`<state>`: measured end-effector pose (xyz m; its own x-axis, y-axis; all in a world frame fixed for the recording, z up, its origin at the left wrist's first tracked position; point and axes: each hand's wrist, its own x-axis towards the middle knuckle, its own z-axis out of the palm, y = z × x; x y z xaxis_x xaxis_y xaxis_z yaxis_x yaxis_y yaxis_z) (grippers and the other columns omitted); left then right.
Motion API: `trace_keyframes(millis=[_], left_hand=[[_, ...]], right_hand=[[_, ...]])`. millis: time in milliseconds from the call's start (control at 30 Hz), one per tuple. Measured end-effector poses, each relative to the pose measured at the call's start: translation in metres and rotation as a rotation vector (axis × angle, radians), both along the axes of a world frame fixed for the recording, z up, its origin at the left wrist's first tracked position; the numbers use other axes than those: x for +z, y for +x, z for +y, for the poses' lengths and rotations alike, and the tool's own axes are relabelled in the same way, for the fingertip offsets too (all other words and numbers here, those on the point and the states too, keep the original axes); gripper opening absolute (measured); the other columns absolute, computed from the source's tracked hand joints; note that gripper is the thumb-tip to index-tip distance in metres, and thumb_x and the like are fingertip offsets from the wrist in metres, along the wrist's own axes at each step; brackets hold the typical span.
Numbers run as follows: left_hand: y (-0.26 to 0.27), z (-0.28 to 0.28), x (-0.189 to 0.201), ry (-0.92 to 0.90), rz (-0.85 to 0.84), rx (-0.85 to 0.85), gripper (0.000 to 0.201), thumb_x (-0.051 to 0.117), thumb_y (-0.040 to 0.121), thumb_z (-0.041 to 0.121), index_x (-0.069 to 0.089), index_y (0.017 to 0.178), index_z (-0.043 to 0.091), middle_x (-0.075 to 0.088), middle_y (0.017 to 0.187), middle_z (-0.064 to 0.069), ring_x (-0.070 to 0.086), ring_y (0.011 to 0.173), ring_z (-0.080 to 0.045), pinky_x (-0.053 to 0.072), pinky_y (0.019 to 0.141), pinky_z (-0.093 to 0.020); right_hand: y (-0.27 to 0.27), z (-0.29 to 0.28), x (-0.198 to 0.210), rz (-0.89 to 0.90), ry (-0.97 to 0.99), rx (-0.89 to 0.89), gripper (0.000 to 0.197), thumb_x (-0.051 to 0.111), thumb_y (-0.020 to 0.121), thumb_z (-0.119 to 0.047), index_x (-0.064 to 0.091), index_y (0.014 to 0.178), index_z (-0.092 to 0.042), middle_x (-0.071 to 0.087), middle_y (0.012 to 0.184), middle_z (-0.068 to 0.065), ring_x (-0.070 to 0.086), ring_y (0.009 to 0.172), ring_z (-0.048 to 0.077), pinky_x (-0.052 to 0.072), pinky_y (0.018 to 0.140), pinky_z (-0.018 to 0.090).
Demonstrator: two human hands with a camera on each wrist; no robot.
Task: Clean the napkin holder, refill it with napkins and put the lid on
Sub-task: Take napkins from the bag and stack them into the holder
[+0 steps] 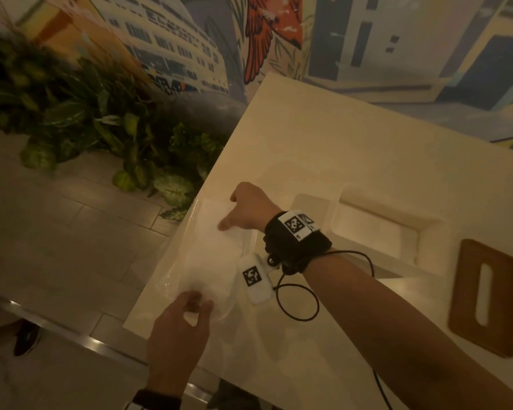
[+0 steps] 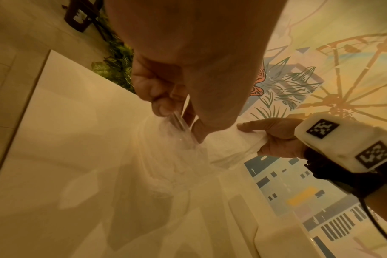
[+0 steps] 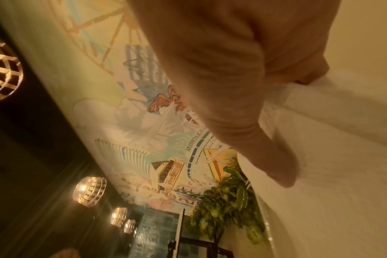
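Napkins [image 1: 216,255], a soft, light white stack in a clear plastic wrapper [image 1: 175,279], lie at the table's [image 1: 323,149] near-left corner. Left hand [image 1: 179,324] pinches the slippery wrapper at its near end; right hand [image 1: 249,210] grasps the stack's far end, fingers curled under, thumb out. Judgement: flimsy, fans apart easily; best held across the whole stack. Right of that grip sits the white napkin holder [image 1: 376,229], open; beyond it, the brown slotted lid [image 1: 486,297]. Nothing blocks the way between.
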<state>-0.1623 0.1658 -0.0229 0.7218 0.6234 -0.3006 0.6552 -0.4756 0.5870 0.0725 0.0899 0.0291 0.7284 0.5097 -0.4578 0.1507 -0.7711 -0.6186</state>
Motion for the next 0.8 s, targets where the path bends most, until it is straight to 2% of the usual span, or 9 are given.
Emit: trace_keyframes(millis=[133,200,267,300,400,467,633,700,800], left_hand=[[0.001,0.0,0.001,0.006,0.004,0.006,0.018,0.067,0.083,0.042,0.065,0.097,0.031,0.071,0.088,0.014,0.062,0.089,-0.015,0.047,0.08,-0.032],[0.002,0.0,0.001,0.014,-0.009,0.007,0.017,0.068,0.082,0.04,0.065,0.096,0.031,0.071,0.087,0.014,0.061,0.087,-0.015,0.045,0.078,-0.03],[0.002,-0.001,0.002,0.011,-0.011,0.006,0.017,0.069,0.082,0.04,0.064,0.097,0.032,0.07,0.086,0.015,0.058,0.084,-0.012,0.044,0.077,-0.03],[0.001,0.0,0.001,0.006,-0.008,0.002,0.018,0.068,0.082,0.041,0.064,0.097,0.032,0.069,0.085,0.016,0.058,0.083,-0.01,0.045,0.078,-0.03],[0.0,0.003,0.001,-0.019,-0.014,-0.014,0.015,0.068,0.082,0.042,0.063,0.094,0.036,0.066,0.082,0.022,0.063,0.085,-0.012,0.049,0.081,-0.032],[0.001,0.005,0.002,-0.032,-0.03,-0.021,0.011,0.069,0.082,0.041,0.063,0.09,0.036,0.065,0.08,0.025,0.064,0.084,-0.012,0.049,0.08,-0.033],[0.015,0.008,0.016,-0.048,-0.174,0.044,0.008,0.065,0.086,0.038,0.066,0.086,0.03,0.068,0.082,0.016,0.064,0.079,-0.015,0.048,0.072,-0.034],[0.022,0.009,0.021,-0.12,-0.258,0.109,0.012,0.062,0.088,0.041,0.066,0.084,0.029,0.069,0.085,0.01,0.064,0.077,-0.016,0.05,0.069,-0.034],[0.037,0.007,0.03,-0.421,-0.42,0.281,0.019,0.059,0.091,0.04,0.067,0.083,0.025,0.068,0.089,-0.001,0.06,0.074,-0.023,0.05,0.072,-0.04]], right_hand=[[0.008,-0.005,0.009,0.212,0.01,-0.054,0.063,0.085,0.067,-0.034,0.053,0.115,-0.009,0.055,0.102,0.003,0.054,0.094,0.022,0.046,0.077,0.033],[0.011,-0.006,0.01,0.256,-0.012,-0.032,0.061,0.086,0.065,-0.038,0.057,0.11,-0.007,0.061,0.1,0.003,0.058,0.092,0.023,0.051,0.084,0.038],[0.011,-0.007,0.008,0.239,-0.01,-0.001,0.061,0.084,0.067,-0.038,0.06,0.115,-0.009,0.062,0.109,0.004,0.059,0.098,0.025,0.05,0.091,0.04],[0.009,-0.008,0.008,0.217,0.001,0.011,0.059,0.083,0.069,-0.037,0.061,0.117,-0.011,0.06,0.111,0.002,0.057,0.101,0.024,0.048,0.091,0.037],[0.002,-0.014,0.007,0.149,0.049,0.05,0.05,0.079,0.073,-0.037,0.064,0.115,-0.014,0.054,0.109,-0.001,0.053,0.1,0.02,0.044,0.088,0.032],[-0.002,-0.02,0.008,0.118,0.093,0.056,0.046,0.078,0.074,-0.038,0.066,0.113,-0.015,0.058,0.109,-0.001,0.054,0.096,0.019,0.044,0.087,0.033],[-0.013,-0.045,0.022,0.03,0.2,0.016,0.043,0.076,0.075,-0.039,0.068,0.11,-0.015,0.064,0.109,0.002,0.059,0.097,0.021,0.05,0.091,0.039],[-0.017,-0.059,0.036,0.031,0.263,-0.04,0.039,0.077,0.076,-0.035,0.068,0.109,-0.014,0.066,0.106,0.002,0.061,0.094,0.02,0.052,0.088,0.037],[-0.021,-0.084,0.06,0.025,0.354,-0.169,0.032,0.077,0.077,-0.03,0.07,0.105,-0.016,0.069,0.1,-0.001,0.064,0.09,0.015,0.053,0.078,0.027]])
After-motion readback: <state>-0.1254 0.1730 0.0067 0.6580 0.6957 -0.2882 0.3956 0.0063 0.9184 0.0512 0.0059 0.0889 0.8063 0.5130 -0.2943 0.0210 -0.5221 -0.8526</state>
